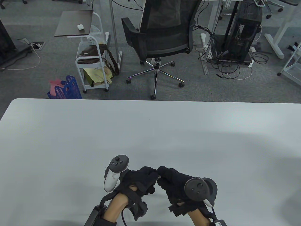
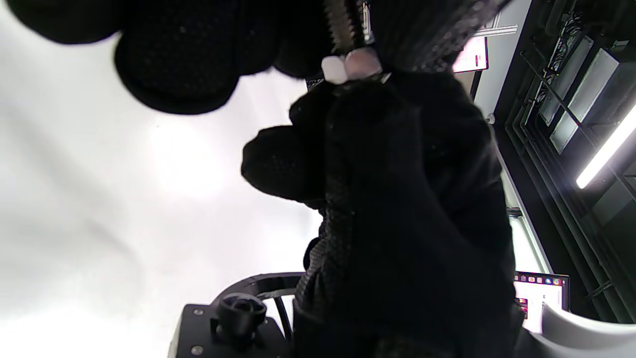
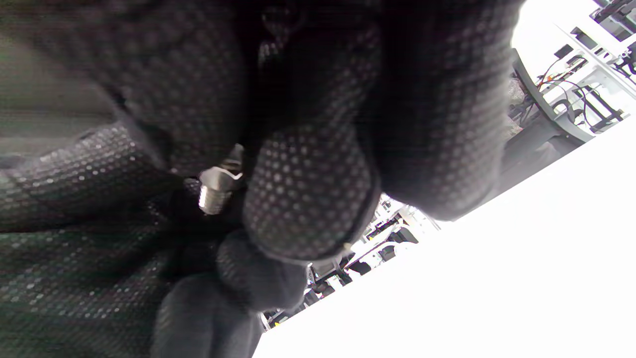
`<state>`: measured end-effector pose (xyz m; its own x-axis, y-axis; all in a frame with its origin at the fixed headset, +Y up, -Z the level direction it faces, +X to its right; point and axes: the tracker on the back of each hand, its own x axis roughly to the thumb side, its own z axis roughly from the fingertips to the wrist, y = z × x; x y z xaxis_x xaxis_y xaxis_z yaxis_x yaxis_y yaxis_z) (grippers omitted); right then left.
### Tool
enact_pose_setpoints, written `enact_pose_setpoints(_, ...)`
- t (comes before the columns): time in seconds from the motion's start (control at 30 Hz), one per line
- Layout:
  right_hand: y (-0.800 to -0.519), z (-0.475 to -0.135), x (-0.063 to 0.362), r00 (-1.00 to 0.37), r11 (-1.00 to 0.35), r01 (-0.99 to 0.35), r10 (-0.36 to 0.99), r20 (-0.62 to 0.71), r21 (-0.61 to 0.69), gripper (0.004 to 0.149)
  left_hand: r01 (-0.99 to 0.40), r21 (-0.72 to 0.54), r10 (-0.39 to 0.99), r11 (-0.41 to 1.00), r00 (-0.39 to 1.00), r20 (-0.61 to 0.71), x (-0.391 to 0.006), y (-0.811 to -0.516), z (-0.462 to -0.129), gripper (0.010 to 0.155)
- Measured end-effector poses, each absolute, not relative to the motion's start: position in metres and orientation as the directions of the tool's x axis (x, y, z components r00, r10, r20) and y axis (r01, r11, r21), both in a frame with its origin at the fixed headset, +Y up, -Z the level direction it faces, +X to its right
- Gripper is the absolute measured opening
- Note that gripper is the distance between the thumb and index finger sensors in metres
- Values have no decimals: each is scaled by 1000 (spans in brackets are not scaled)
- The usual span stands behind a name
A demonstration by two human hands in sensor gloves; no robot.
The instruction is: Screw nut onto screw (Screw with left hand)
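Observation:
My two gloved hands meet fingertip to fingertip low over the white table [image 1: 150,131]. My left hand [image 1: 154,175] pinches the threaded metal screw [image 2: 343,25], whose shaft runs up between its fingers [image 2: 174,59]. My right hand [image 1: 161,176] pinches a pale hex piece, seemingly the nut [image 2: 350,67], at the shaft's end. In the right wrist view the hex nut [image 3: 219,176] sits beside my right thumb [image 3: 308,199], with a short threaded stub [image 3: 213,201] pointing toward the left hand's fingers. In the table view the parts are almost fully hidden by the gloves.
The table's far edge [image 1: 150,100] lies well ahead of the hands. Beyond it on the floor stand an office chair [image 1: 160,37], a white cart [image 1: 94,58] and a blue basket [image 1: 65,90].

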<state>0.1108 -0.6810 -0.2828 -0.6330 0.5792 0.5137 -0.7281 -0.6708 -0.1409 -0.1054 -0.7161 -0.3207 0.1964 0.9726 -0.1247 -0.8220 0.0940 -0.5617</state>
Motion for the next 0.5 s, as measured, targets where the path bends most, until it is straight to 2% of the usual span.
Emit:
enact_pose_setpoints(0.17, -680, -282, 110, -627, -664, -734, 583, 516, -142, 47, -798, -598, 976, 69, 178, -124, -104, -714, -320, 57)
enact_pose_setpoints(0.27, -681, -282, 111, -630, -667, -731, 581, 515, -142, 47, -816, -572, 975, 86, 188, -122, -104, -717, -320, 65)
enact_pose_setpoints(0.4, -681, -283, 110, -630, -670, -729, 580, 516, -137, 47, -813, -574, 974, 95, 194, -114, -103, -715, -321, 57)
enact_pose_setpoints(0.5, -680, -282, 110, -631, -671, -728, 578, 518, -138, 47, -795, -599, 976, 93, 192, -105, -103, -714, -320, 57)
